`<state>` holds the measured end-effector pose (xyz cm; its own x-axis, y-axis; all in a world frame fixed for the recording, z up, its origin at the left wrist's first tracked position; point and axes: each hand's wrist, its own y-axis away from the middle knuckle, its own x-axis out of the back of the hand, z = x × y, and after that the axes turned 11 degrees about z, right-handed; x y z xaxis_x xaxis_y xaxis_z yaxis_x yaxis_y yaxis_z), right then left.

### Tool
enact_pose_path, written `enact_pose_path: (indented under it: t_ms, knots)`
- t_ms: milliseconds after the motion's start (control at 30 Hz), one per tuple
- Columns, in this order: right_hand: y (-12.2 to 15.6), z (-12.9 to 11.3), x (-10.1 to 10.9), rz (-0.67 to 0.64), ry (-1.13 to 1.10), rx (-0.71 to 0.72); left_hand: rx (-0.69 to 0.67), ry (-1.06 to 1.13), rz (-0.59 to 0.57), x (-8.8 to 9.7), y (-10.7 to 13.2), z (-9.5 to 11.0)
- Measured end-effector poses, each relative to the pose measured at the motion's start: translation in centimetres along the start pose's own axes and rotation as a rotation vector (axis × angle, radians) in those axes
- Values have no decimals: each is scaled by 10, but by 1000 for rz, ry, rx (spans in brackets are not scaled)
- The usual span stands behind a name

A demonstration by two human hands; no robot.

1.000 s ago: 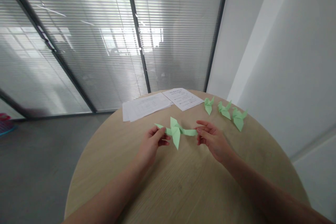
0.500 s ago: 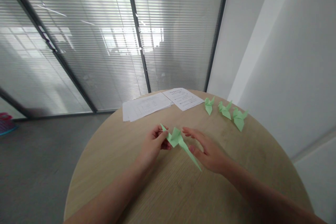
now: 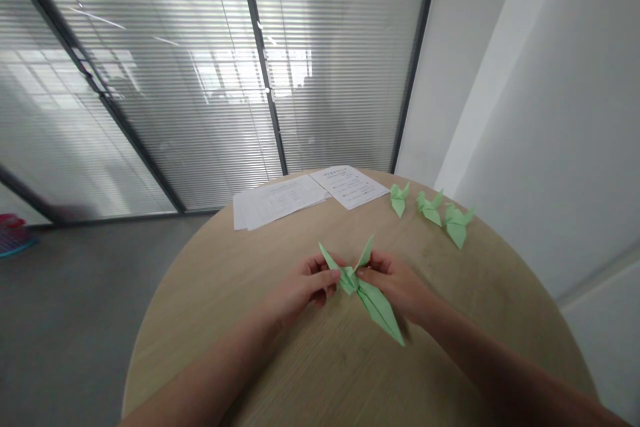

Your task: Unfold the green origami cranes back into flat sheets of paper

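Observation:
A light green origami crane [image 3: 379, 309] is held up between my hands above the round wooden table. My left hand [image 3: 315, 283] pinches its left side between thumb and fingers, near a thin point that sticks up and to the left. On the other side, my right hand [image 3: 395, 280] grips the crane by the base of a second upright point. One long folded flap stretches down and to the right, past the right hand. The fingertips behind the paper are partly hidden.
Three finished-looking green paper cranes, among them the nearest crane [image 3: 455, 227], stand at the table's right back edge. Printed sheets [image 3: 280, 201] lie at the back of the table [image 3: 210, 293]. A white wall rises on the right. A pink basket [image 3: 14, 235] is on the floor far left.
My right hand has closed on the crane, where before it hovered open beside it. The crane has turned and shifted slightly right, its points now spread apart.

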<state>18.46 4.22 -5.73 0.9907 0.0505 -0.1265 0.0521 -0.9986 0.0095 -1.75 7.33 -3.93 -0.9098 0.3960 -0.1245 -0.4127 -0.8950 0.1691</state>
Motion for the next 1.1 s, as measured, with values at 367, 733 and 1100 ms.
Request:
enact_pose_path:
  t_ms: [367, 733, 1100]
  knots:
    - [-3, 5, -1, 118, 66, 35, -122, -77, 73, -1, -4, 0]
    - [-4, 9, 1, 129, 153, 155, -162, -57, -5, -3, -3, -2]
    - [-4, 10, 0, 127, 133, 151, -222, -143, 27, -4, -3, -1]
